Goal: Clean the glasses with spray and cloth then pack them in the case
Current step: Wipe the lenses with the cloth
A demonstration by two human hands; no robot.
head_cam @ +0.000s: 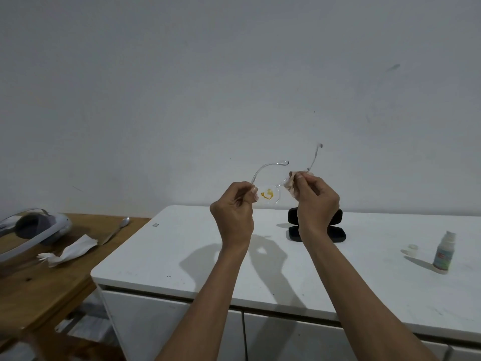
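Now my left hand (235, 204) pinches the clear-framed glasses (268, 195) by their near corner, held up over the white cabinet top (182, 251); my right hand (316, 199) clamps the crumpled beige cloth (291, 185) round the far lens. The yellow-stained lens lies between my hands, nearer my left.

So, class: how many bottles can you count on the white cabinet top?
1. The spray bottle stands upright near the right end of the white cabinet top, its cap beside it. Another small one could hide behind the arms.
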